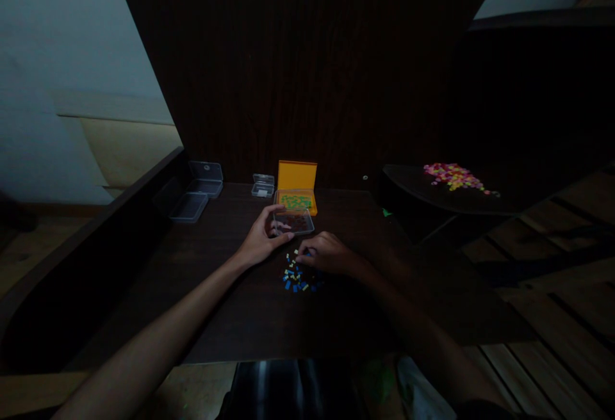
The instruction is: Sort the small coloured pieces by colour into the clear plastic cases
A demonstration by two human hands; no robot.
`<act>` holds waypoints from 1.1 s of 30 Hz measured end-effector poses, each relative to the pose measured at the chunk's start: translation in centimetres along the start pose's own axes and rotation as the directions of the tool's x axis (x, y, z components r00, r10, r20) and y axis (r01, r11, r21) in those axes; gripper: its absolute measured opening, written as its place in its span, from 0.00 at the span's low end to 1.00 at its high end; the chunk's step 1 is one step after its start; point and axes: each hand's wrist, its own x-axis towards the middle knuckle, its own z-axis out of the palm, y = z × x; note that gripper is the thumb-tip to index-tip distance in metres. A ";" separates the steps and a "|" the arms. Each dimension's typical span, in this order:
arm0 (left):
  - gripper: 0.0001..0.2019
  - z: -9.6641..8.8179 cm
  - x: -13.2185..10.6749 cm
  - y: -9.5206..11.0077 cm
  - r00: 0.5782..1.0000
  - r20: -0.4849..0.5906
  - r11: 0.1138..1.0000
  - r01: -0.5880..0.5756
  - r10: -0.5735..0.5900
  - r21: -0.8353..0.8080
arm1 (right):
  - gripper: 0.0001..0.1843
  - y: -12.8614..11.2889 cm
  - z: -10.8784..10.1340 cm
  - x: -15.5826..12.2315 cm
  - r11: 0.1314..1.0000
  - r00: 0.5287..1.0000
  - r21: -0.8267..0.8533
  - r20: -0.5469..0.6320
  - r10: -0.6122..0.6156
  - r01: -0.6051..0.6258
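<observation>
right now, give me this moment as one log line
left hand: holding clear case | right hand: by blue and yellow pieces | beyond: open orange box, green pieces inside

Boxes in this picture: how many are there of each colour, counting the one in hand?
Orange: 1 (orange box)
Clear: 4 (back-left box, front-left box, small box, and held box in the left hand)
Total: 5
</observation>
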 end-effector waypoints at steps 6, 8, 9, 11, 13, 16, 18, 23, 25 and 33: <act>0.33 0.0 0.1 0.2 1.000 0.004 1.000 -0.017 0.017 0.012 | 0.10 -0.2 0.1 -0.1 1.000 1.000 -0.026 0.000 0.004 -0.004; 0.33 0.1 0.1 0.3 1.000 0.006 1.000 -0.004 0.004 0.007 | 0.10 -0.1 0.1 -0.1 0.999 1.000 -0.036 0.007 0.014 -0.013; 0.33 0.1 0.1 0.3 1.000 0.006 1.000 -0.001 0.001 0.005 | 0.10 -0.1 0.1 -0.1 0.999 1.000 -0.040 0.011 0.022 -0.022; 0.33 0.1 0.0 0.4 1.000 0.005 1.000 -0.001 0.001 0.005 | 0.10 0.0 0.0 -0.1 0.998 0.999 -0.044 0.022 0.039 -0.038; 0.33 0.1 0.0 0.4 1.000 0.002 1.000 -0.002 0.002 0.009 | 0.10 0.0 -0.2 -0.1 0.998 0.998 -0.041 0.037 0.047 -0.046; 0.33 0.1 0.0 0.4 1.000 -0.002 1.000 -0.005 0.005 0.008 | 0.10 -0.1 -0.5 -0.2 0.998 0.996 -0.036 0.066 0.062 -0.060; 0.34 0.1 0.0 0.4 1.000 -0.003 1.000 -0.007 0.007 0.007 | 0.11 -0.2 -0.6 -0.2 0.997 0.995 -0.033 0.072 0.065 -0.063; 0.34 0.1 0.0 0.7 1.000 0.001 1.000 0.015 -0.015 0.011 | 0.10 0.2 -0.2 -0.3 1.000 1.000 -0.008 0.029 0.002 -0.002; 0.34 0.1 0.0 0.7 1.000 0.002 1.000 0.013 -0.013 0.010 | 0.10 0.5 -0.1 -0.3 1.000 1.000 -0.008 0.020 -0.003 0.003; 0.34 0.2 0.0 0.6 1.000 0.004 1.000 0.012 -0.012 0.005 | 0.10 0.3 -0.3 -0.3 0.999 0.999 -0.021 0.044 0.028 -0.027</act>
